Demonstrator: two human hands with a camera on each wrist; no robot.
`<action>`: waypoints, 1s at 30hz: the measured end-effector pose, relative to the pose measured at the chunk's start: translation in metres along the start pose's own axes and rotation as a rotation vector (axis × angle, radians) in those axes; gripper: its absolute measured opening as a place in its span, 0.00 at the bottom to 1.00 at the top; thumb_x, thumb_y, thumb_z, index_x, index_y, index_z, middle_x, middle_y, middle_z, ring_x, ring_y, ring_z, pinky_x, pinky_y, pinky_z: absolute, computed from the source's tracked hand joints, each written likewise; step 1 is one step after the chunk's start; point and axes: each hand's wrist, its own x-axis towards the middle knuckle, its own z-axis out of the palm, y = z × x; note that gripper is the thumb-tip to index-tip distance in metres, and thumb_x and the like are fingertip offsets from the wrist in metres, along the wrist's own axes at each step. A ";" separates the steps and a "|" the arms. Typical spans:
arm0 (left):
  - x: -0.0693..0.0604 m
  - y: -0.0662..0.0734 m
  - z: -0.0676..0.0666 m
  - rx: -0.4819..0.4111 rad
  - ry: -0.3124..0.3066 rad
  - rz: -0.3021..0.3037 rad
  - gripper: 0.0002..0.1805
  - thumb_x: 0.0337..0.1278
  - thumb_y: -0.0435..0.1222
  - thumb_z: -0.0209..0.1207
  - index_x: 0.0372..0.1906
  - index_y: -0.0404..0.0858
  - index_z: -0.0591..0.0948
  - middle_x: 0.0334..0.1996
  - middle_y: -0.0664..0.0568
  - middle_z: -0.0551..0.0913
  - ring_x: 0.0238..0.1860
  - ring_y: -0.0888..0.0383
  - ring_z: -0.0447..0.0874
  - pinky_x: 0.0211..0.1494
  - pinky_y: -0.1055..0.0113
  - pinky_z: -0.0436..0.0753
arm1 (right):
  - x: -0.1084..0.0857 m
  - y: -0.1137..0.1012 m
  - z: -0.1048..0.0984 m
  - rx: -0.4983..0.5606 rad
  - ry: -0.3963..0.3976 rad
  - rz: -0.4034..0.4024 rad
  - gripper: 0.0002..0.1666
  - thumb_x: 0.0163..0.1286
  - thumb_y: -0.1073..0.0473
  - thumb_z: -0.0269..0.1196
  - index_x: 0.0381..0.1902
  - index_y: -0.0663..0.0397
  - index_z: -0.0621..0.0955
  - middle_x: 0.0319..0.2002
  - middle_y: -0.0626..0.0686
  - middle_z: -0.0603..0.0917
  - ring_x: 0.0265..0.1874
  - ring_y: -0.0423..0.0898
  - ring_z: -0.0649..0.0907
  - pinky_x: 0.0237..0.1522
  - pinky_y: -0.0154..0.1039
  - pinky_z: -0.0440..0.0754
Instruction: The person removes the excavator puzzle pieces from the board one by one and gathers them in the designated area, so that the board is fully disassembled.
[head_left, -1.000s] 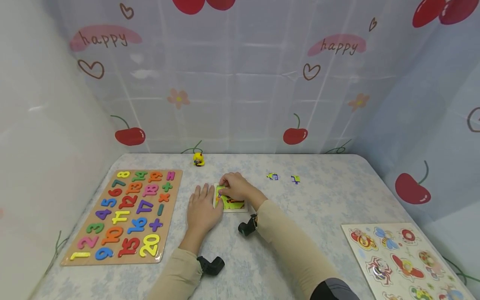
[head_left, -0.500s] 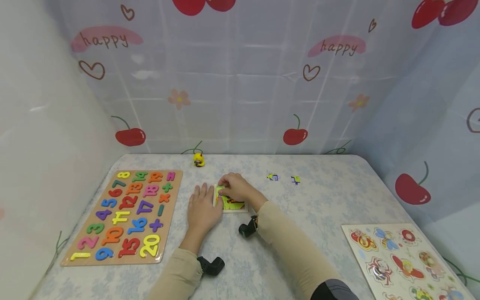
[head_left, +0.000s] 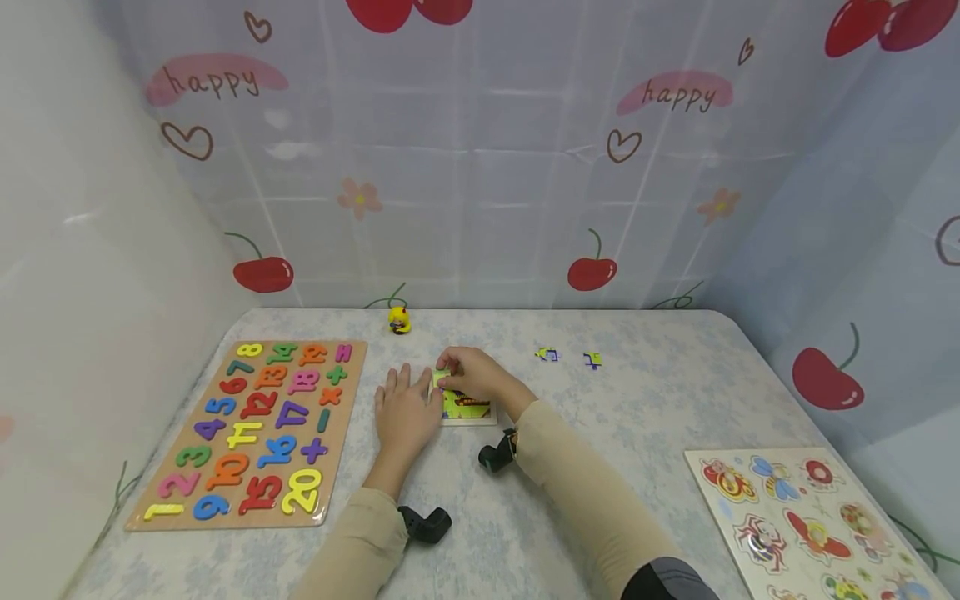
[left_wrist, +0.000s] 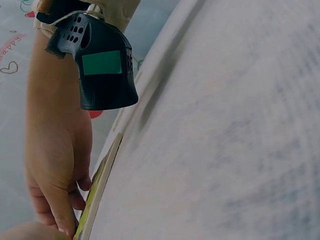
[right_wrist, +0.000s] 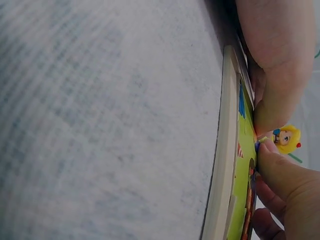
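A small framed picture puzzle (head_left: 480,420), green and yellow, lies flat on the table; its pale rim (right_wrist: 222,130) is close up in the right wrist view. My left hand (head_left: 405,417) rests along its left side, fingers spread and thumb over the frame. From above, my right hand (head_left: 474,375) reaches over the puzzle with curled fingers. In the right wrist view, the right thumb (right_wrist: 280,170) and the left thumb (right_wrist: 275,107) meet near a small puzzle piece (right_wrist: 258,146), pinched by the right fingertips and mostly hidden. Two loose pieces (head_left: 547,354) (head_left: 592,360) lie to the right.
A number board (head_left: 247,433) lies on the left, and an insect picture board (head_left: 795,508) at the front right. Near the back edge stands a small yellow-haired figure (head_left: 399,320). A printed curtain (head_left: 487,208) hangs behind the table.
My left thumb has shifted upward along the puzzle toward the right fingertips, uncovering more of the lower left corner. The right hand has barely moved.
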 end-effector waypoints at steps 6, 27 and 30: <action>0.000 -0.001 0.002 0.020 -0.003 0.000 0.29 0.71 0.53 0.45 0.72 0.48 0.71 0.77 0.41 0.59 0.79 0.39 0.48 0.79 0.37 0.47 | 0.000 0.000 0.000 -0.002 0.010 0.008 0.10 0.69 0.52 0.66 0.46 0.45 0.80 0.37 0.47 0.80 0.35 0.43 0.77 0.43 0.38 0.76; 0.002 -0.001 0.001 -0.001 -0.004 -0.035 0.30 0.68 0.56 0.49 0.70 0.51 0.73 0.77 0.42 0.59 0.80 0.40 0.48 0.79 0.38 0.47 | -0.004 0.005 0.000 0.181 0.034 0.007 0.07 0.70 0.54 0.65 0.44 0.43 0.80 0.39 0.47 0.81 0.35 0.43 0.79 0.41 0.38 0.78; 0.002 0.000 0.001 -0.015 -0.005 -0.041 0.30 0.67 0.56 0.50 0.70 0.51 0.73 0.77 0.42 0.59 0.80 0.40 0.47 0.79 0.39 0.46 | -0.004 0.006 0.000 0.205 0.030 -0.002 0.06 0.70 0.55 0.65 0.44 0.44 0.80 0.40 0.47 0.81 0.36 0.43 0.79 0.43 0.38 0.78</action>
